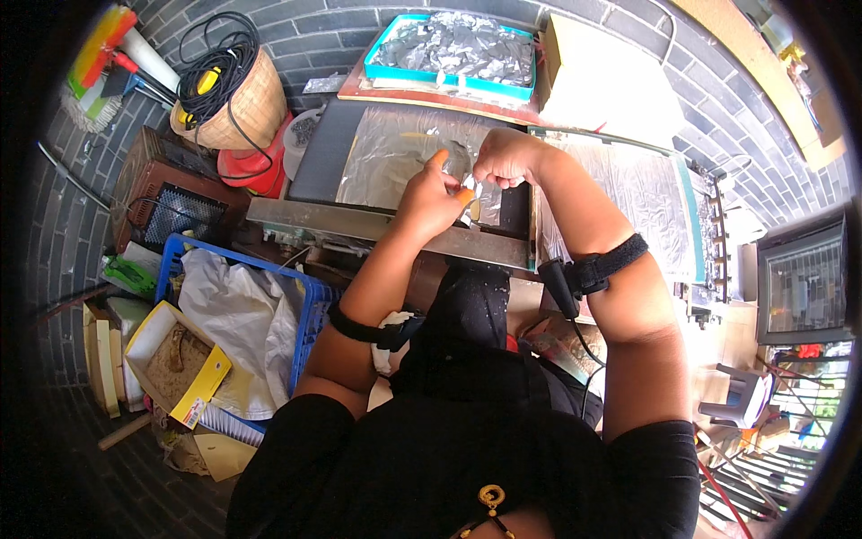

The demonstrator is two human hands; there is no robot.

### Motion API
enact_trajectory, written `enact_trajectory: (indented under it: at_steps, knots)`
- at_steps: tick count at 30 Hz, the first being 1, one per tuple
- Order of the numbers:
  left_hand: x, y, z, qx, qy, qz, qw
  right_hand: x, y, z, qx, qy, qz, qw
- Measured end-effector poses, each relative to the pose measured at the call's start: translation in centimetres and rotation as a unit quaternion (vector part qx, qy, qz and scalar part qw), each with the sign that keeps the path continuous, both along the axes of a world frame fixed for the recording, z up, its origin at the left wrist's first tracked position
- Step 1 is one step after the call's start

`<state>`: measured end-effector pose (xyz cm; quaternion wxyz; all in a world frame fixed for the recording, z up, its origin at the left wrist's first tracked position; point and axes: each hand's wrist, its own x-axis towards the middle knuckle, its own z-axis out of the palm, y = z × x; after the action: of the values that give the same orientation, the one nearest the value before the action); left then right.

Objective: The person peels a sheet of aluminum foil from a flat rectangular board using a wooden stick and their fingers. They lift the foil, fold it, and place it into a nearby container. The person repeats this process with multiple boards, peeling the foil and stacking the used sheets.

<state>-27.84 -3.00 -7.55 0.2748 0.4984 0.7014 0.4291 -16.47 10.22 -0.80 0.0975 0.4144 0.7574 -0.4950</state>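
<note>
A small shiny silver scrap [469, 182], apparently foil or film, sits between my two hands above the work surface. My right hand [508, 158] is curled with its fingertips pinched at the scrap. My left hand [431, 202] is close beside it, two orange-tipped digits spread apart; whether its inner fingers grip the scrap is hidden. Beneath both hands lies a wrinkled clear plastic sheet [377, 158] on a dark flat bed [316, 148]. A metal rail [390, 232] runs along the bed's front edge.
Beyond the bed, a turquoise tray [377, 73] holds many silver scraps. A second film-covered panel [626, 195] lies at right. To the left stand a wicker basket [259, 101] with coiled black cable [219, 60], a brown metal heater [168, 195] and a blue plastic crate [313, 303].
</note>
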Motion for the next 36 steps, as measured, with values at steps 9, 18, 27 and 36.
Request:
enact_trajectory:
  at_steps: [9, 18, 27, 36]
  knots:
    - [0.9, -0.8, 4.3, -0.038, 0.284, 0.013, 0.958, 0.3, -0.8, 3.7, 0.226, -0.081, 0.093, 0.966]
    - [2.3, -0.6, 3.8, 0.01, 0.137, -0.083, 0.987, 1.7, -1.4, 5.2, 0.277, -0.07, 0.086, 0.955]
    - [0.1, -1.7, 2.9, -0.012, 0.096, -0.013, 0.995, 3.6, -1.5, 3.8, 0.261, -0.107, 0.118, 0.952]
    - [2.3, -1.4, 3.7, -0.054, 0.281, 0.002, 0.958, 1.5, -2.8, 1.6, 0.097, -0.085, 0.081, 0.988]
